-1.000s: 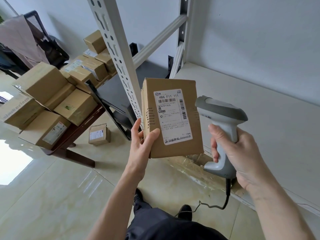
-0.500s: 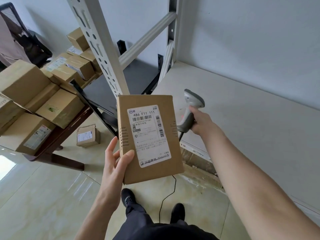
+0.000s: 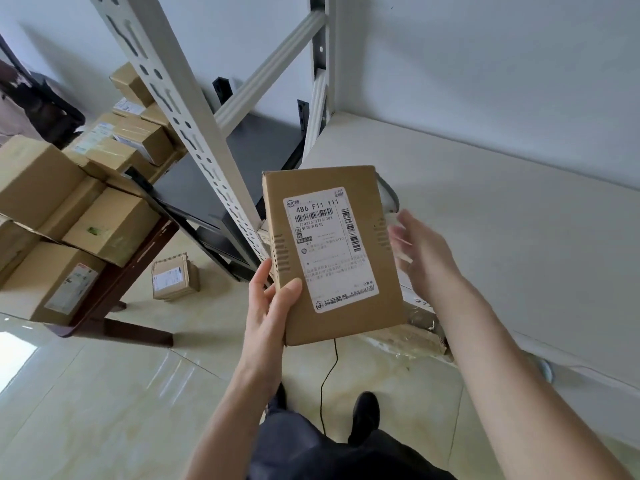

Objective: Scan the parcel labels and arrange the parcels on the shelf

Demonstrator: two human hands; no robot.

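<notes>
I count one flat parcel (image 3: 332,254) in hand, many boxes (image 3: 104,223) waiting on the surface (image 3: 145,251) at 9 o'clock, one on the floor, none on the shelf (image 3: 485,209) at 3 o'clock. My left hand (image 3: 270,317) grip pinches the parcel's lower corner at centre, label toward me; right hand (image 3: 419,251) fingers spread, blurred, holding nothing, beside its right edge, the scanner (image 3: 389,199) mostly hidden behind it.

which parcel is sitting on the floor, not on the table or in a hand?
The small parcel on the floor tiles beside the brown table's leg. The other boxes are stacked on that table, and the flat parcel is held in the left hand.
</notes>
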